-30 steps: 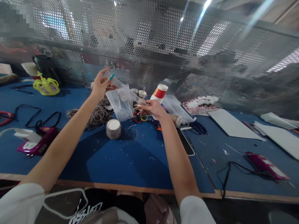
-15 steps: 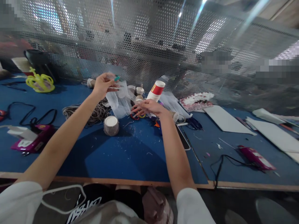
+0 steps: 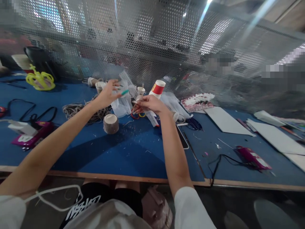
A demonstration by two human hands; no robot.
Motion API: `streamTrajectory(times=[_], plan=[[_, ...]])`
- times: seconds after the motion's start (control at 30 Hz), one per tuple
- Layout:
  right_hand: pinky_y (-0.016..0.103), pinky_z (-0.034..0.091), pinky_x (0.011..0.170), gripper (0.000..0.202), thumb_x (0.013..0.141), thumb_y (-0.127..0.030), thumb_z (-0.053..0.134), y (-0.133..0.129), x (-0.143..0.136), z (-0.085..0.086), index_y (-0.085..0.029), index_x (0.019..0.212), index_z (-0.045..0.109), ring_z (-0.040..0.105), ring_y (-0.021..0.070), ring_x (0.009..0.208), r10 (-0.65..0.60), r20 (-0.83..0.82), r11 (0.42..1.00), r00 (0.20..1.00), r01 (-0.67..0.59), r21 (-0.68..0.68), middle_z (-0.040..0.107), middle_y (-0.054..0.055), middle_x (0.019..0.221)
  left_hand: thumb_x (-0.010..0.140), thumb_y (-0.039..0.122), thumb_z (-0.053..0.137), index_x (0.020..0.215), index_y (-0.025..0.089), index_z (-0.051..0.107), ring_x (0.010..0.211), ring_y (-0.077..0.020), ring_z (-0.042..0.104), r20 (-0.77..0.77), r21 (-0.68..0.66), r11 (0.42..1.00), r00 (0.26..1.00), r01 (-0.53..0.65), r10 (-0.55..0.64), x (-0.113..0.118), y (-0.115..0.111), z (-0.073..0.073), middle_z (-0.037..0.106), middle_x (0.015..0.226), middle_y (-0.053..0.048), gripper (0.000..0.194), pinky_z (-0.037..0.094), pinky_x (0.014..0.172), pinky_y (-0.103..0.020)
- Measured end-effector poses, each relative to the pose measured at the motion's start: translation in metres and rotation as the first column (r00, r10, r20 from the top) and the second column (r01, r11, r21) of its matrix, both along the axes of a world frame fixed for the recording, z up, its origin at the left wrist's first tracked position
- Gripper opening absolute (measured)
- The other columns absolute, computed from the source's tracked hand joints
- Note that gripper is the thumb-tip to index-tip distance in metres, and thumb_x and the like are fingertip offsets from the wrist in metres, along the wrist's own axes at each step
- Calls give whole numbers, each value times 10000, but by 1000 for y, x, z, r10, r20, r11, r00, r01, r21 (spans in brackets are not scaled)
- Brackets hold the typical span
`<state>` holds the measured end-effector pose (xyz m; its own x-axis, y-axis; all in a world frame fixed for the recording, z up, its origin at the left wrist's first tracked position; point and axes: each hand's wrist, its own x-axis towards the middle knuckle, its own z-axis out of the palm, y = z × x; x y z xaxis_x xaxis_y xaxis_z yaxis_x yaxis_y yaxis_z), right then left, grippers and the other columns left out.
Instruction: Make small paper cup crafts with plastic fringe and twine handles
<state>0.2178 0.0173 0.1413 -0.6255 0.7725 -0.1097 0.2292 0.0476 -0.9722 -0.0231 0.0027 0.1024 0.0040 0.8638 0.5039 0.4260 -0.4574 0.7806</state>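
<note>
My left hand [image 3: 111,93] is raised over the back of the blue table with its fingers apart; something teal shows at the thumb tip. Just behind and below it are translucent plastic bags [image 3: 121,106]. My right hand [image 3: 150,103] is closed in a pinch on a clear plastic bag, whose lower end [image 3: 152,119] sticks out beneath the fingers. Close to the right hand stands a red-and-white paper cup [image 3: 158,88]. A tape-like grey roll [image 3: 111,124] with a pale top stands in front of the left hand, beside a tangle of grey cord [image 3: 71,111].
A yellow crown-shaped piece [image 3: 40,82] stands at the left, above a purple pouch [image 3: 35,136] and a white adapter. Right of my arm lie a phone [image 3: 183,140], white boards [image 3: 227,121] and another purple pouch [image 3: 254,157]. A perforated metal screen [image 3: 152,47] closes off the back.
My right hand has gone from loosely spread fingers to a pinch on the clear bag. My left hand has opened its pinch and shifted slightly down and right.
</note>
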Motion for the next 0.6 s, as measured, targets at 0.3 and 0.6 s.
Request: streamTrajectory(times=[0.3,0.6], plan=[[354,632,727,100,796,-166,733,3,3,-3,-146,754,645,728,178,672,-75,29,997,997,75,7,744,75,742,666,399,771,1435,259,369,1152,-319,627,-207,-389,867,888,311,-412,-21,-65,-30,532,1391,-189,879,550,832,-375],[301,618,714,184,842,-190,694,15,-13,-30,-165,700,580,670,112,574,-320,-31,944,947,321,72,665,12,624,594,434,833,1423,246,398,1282,-338,527,-131,-276,904,919,327,-372,-29,-73,-64,523,1416,-154,955,486,1010,-457]])
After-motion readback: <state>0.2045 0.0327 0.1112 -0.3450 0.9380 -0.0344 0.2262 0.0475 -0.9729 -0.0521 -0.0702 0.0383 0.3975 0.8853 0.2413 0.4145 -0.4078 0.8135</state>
